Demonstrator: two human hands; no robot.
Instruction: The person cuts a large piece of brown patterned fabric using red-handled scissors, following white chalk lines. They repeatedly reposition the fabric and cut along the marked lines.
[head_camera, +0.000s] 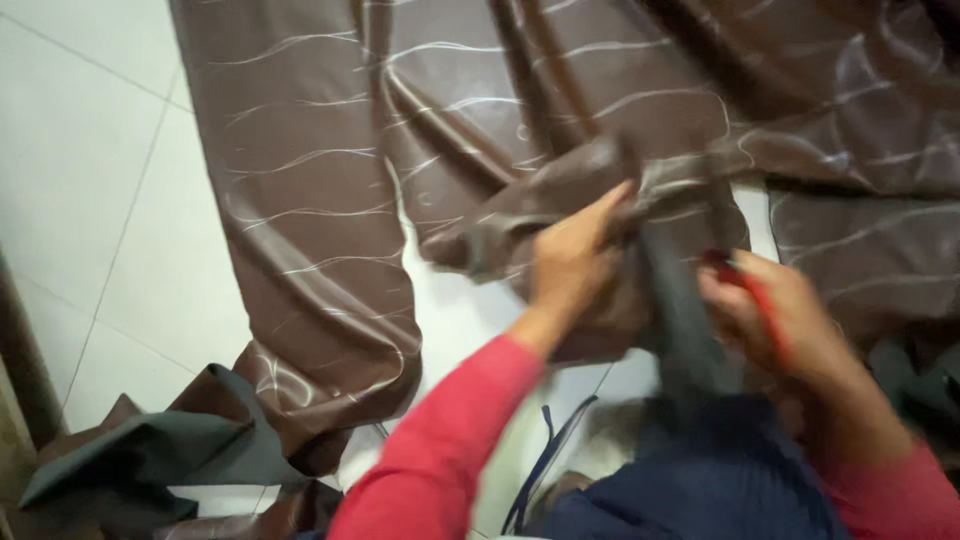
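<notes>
A floor (90, 200) of pale, glossy tiles with thin grey grout lines fills the left of the view, and a large sheet of brown fabric (320, 200) with thin white wavy lines lies spread over it, running from the top edge down towards the lower left, where it ends in rumpled folds. Beside those folds sits a heap of grey-green cloth (150, 450), touching the brown sheet at its lower corner.

The left hand (570, 265), in a red sleeve (440, 450), is closed around a bunched fold of the brown fabric, fingers curled over the top of the bundle and lifting it clear of the floor. The right hand (780, 315), also red-sleeved, is just beside it, closed on a slim red-handled tool (750, 290); motion blur is strong here, so it may be scissors, but its kind cannot be told for sure. A dark grey strip of cloth (680, 320) hangs down between the two hands, touching the bunched fold above. Below the hands, dark blue clothing (700, 490) on the person's lap fills the bottom edge, with a thin dark cord (545, 460) trailing over the tiles beside it
</notes>
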